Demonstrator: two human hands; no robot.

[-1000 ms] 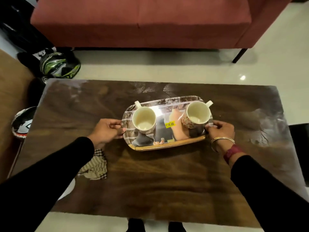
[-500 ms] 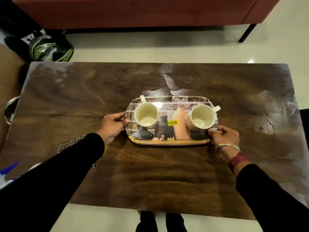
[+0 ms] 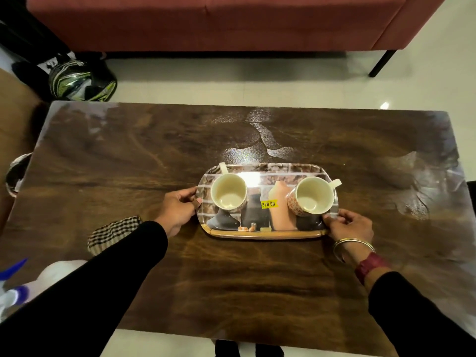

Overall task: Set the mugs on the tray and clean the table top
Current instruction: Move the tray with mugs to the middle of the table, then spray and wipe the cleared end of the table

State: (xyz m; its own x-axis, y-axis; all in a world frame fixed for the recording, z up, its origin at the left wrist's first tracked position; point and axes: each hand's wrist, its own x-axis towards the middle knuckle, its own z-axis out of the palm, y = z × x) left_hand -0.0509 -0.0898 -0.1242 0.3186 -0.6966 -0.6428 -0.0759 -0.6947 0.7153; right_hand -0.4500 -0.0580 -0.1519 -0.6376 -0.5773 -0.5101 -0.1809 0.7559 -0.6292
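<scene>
A glossy printed tray (image 3: 265, 234) with a yellow price sticker rests level on the dark wooden table (image 3: 154, 155). Two empty cream mugs stand upright on it: the left mug (image 3: 228, 192) with its handle pointing away, the right mug (image 3: 313, 195) with its handle to the right. My left hand (image 3: 179, 208) grips the tray's left edge. At the tray's near right corner, my right hand (image 3: 349, 226) holds the rim. A checked cloth (image 3: 110, 234) lies on the table at the left, partly under my left sleeve.
A white spray bottle with a blue nozzle (image 3: 23, 287) stands at the near left corner. A red sofa (image 3: 206, 21) runs along the far side. Helmets lie on the floor at the left (image 3: 77, 82). Wipe smears mark the table beyond the tray.
The tray has come down flat on the table nearer the middle, still held at both ends. The view has shifted, bringing the spray bottle into sight.
</scene>
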